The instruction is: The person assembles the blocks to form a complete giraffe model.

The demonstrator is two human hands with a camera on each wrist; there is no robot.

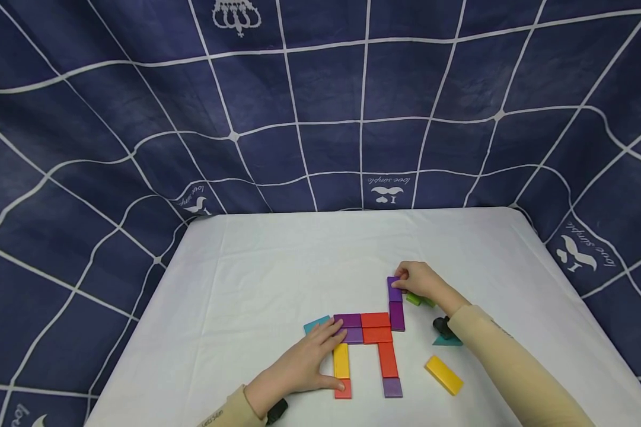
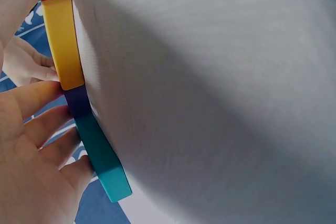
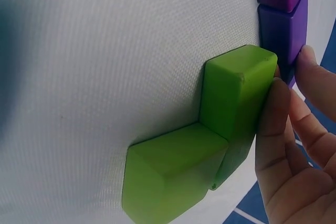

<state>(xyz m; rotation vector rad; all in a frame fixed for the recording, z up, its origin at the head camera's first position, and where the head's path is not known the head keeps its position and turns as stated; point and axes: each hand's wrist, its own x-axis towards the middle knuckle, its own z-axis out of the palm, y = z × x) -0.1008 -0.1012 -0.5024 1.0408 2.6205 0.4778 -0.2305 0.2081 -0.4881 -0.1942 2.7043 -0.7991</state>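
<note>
Flat coloured blocks form a joined figure on the white table. At its upper right, my right hand [image 1: 421,281] pinches a violet block [image 1: 395,289] between thumb and fingers. That block stands end to end with a magenta-purple block [image 1: 397,318]. My left hand [image 1: 306,359] lies spread along the figure's left side. Its thumb touches a small red-orange block [image 1: 344,389] below a yellow block [image 1: 341,360]. The other fingertips rest against a purple block [image 2: 77,102] and a teal block [image 2: 104,156]. Red blocks [image 1: 377,335] make up the figure's right part, with a lilac block [image 1: 392,388] at the bottom.
Two green blocks [image 3: 239,95] lie right beside my right fingers. Farther right are a teal triangular block [image 1: 448,341], partly covered by the black wrist camera, and a loose yellow block [image 1: 445,375]. A dark blue checked curtain [image 1: 331,148] surrounds the white table [image 1: 277,255].
</note>
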